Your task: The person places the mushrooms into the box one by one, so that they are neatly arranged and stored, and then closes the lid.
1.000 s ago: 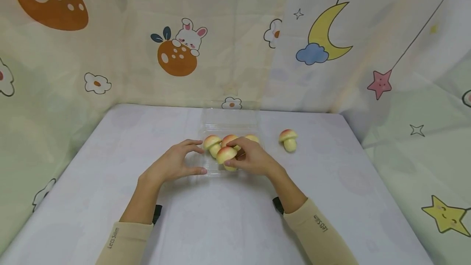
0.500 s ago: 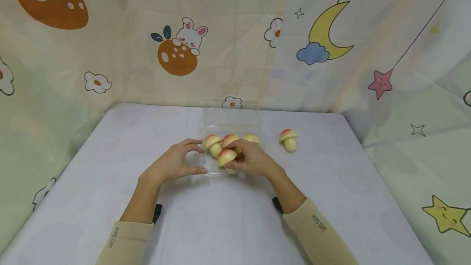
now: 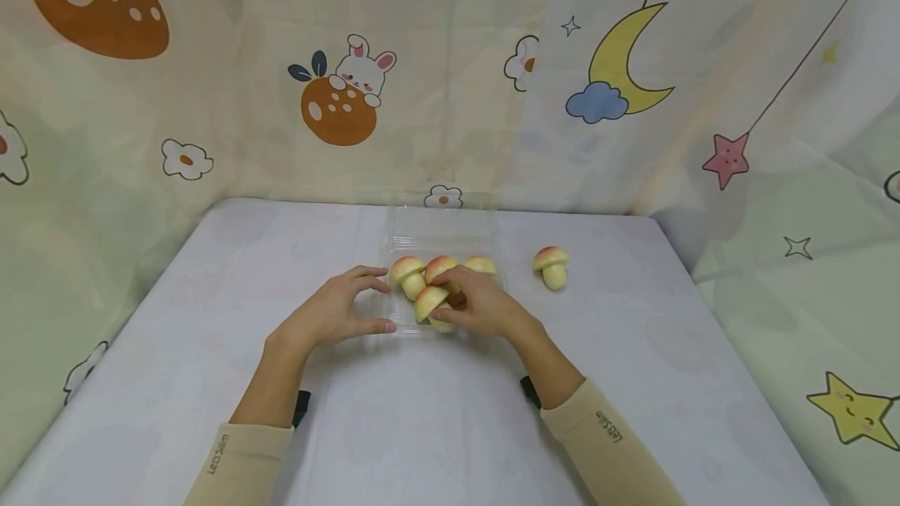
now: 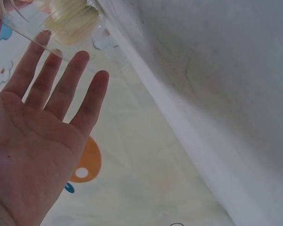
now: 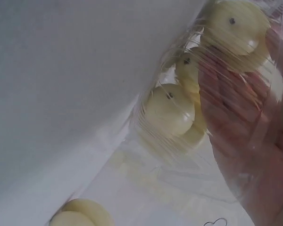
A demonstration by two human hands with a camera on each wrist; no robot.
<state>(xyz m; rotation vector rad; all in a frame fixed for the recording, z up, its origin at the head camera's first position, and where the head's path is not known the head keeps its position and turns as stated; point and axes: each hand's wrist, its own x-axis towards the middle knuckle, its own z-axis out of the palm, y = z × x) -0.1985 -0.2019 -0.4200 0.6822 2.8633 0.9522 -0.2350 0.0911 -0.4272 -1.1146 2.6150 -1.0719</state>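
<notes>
A clear plastic box (image 3: 405, 322) holds several toy mushrooms with red-and-yellow caps and pale stems. My right hand (image 3: 487, 304) reaches in from the right and grips the front mushroom (image 3: 429, 303), its cap tilted to the left. Behind it lie a left mushroom (image 3: 409, 275), a middle mushroom (image 3: 441, 267) and a right mushroom (image 3: 482, 263), partly hidden by the hand. At the box's left side my left hand (image 3: 329, 309) is spread, fingertips right at the wall. In the right wrist view, the right hand (image 5: 245, 117) shows through the plastic beside pale stem ends.
The box's clear lid (image 3: 443, 222) stands open toward the back. One more mushroom (image 3: 551, 267) lies on the white tablecloth (image 3: 436, 420), right of the box. A printed cloth (image 3: 450, 100) hangs behind the table.
The front mushroom has tipped in my right hand, its cap turning to the left and showing more of its underside. My left hand has stayed in place.
</notes>
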